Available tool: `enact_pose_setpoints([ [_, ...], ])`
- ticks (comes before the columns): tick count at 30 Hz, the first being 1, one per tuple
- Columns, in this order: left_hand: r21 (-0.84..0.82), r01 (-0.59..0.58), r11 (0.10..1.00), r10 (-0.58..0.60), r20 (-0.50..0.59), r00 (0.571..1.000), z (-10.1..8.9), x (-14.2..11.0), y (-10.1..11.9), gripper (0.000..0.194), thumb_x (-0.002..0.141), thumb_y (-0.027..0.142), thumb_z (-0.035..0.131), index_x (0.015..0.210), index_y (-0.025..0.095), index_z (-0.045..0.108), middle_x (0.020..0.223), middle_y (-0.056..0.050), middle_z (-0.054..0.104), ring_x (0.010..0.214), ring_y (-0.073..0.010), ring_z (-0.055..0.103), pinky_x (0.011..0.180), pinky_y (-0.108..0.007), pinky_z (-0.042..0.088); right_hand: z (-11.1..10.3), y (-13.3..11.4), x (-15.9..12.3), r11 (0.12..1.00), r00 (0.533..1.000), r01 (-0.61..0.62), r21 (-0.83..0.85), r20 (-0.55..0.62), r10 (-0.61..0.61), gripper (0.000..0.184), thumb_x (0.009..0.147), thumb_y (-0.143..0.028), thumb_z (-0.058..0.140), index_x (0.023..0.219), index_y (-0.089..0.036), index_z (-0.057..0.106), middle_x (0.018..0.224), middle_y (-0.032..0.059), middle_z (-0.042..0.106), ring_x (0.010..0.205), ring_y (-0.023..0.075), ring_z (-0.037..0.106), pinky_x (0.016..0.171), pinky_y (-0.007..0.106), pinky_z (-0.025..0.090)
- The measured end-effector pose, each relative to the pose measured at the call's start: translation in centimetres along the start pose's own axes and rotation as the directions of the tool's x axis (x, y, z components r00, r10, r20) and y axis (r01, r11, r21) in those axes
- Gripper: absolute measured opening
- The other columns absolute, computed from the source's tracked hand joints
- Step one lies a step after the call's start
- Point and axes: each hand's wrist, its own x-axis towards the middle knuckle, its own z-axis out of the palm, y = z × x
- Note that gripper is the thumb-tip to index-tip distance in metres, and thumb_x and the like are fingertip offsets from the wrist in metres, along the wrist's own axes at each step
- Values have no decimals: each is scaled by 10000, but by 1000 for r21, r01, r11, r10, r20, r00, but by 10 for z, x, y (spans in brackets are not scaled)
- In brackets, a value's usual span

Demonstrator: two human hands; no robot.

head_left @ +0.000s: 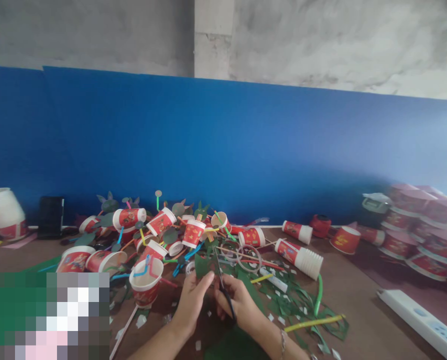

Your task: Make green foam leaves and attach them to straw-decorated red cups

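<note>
My left hand (195,300) pinches a small piece of dark green paper (204,266), held up just above the table. In my right hand (236,300) is a pair of scissors (221,272) with black handles, its blades pointing up and away beside the green paper. Whether the blades touch the paper I cannot tell. A larger dark green sheet (233,346) lies below my hands. Right of them are scattered green paper scraps (283,305) and a glue-stick-like white tube (274,280). To the left stands a red and white paper cup (145,282) with bent straws in it.
Behind my hands lies a heap of red paper cups (193,233) with coloured straws. Stacked cups (298,257) lie on the right, near a white power strip (426,320). Pink-topped cups (422,225) are piled at far right. A blue panel (223,150) closes off the back.
</note>
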Motion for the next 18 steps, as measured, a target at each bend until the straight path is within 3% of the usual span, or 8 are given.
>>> enact_pose_setpoints([
  [8,-9,-53,999,53,17,998,-1,1,0,298,691,421,694,677,140,596,500,31,541,370,-126,522,378,-241,453,-2,-10,-3,998,998,36,45,41,-37,301,717,-404,673,756,-176,480,555,-59,501,450,66,463,405,155,367],
  [18,-36,-23,999,26,86,996,-2,2,-1,274,733,406,658,726,139,598,501,5,591,357,-177,573,375,-273,469,-3,-6,-1,1000,1000,-13,-23,1,13,346,707,-461,653,710,-172,464,471,-69,475,391,67,445,395,177,385],
])
